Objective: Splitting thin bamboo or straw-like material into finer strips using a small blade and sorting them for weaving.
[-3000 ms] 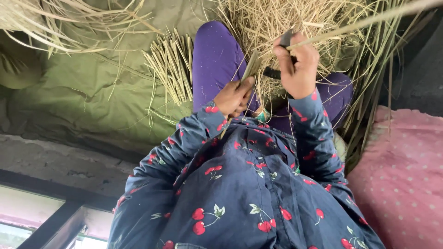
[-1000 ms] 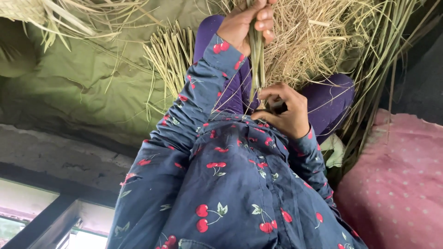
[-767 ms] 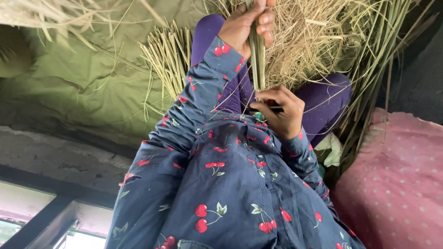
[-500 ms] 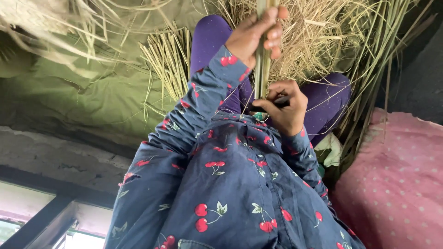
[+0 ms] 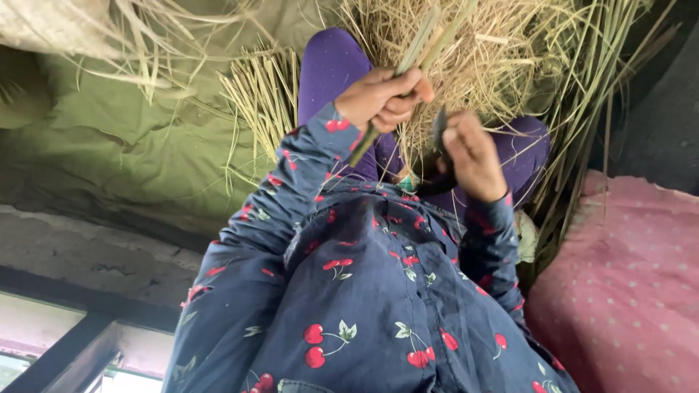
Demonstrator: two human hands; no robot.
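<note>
Green cloth [image 5: 124,145], creased and slack, covered the ground on the left and ran under everything else. Along its near edge lay a rough grey ledge [image 5: 95,247], with a dark window frame [image 5: 65,342] below it in the corner. On the right sat a pink cushion [image 5: 626,291] with pale dots, pressed against the person's side.

Dry straw [image 5: 510,51] was heaped over the lap at the top, with long green-yellow blades trailing down its right side towards the cushion. A smaller sheaf [image 5: 262,94] lay on the cloth just left of the legs, ends fanned out, and more loose blades were scattered across the top left.

The person sat with a navy cherry-print shirt [image 5: 364,291] filling the foreground and purple trousers [image 5: 331,65] half buried in the straw.

The left hand [image 5: 386,98] was closed in a tight fist round a few green stalks [image 5: 422,44], which rose out of the fist up over the heap and poked out below it towards the chest. The right hand [image 5: 473,156] was just beside it, apart from it, fingers curled round a dark tool [image 5: 439,135]. The tool was blurred, and its kind could not be told.
</note>
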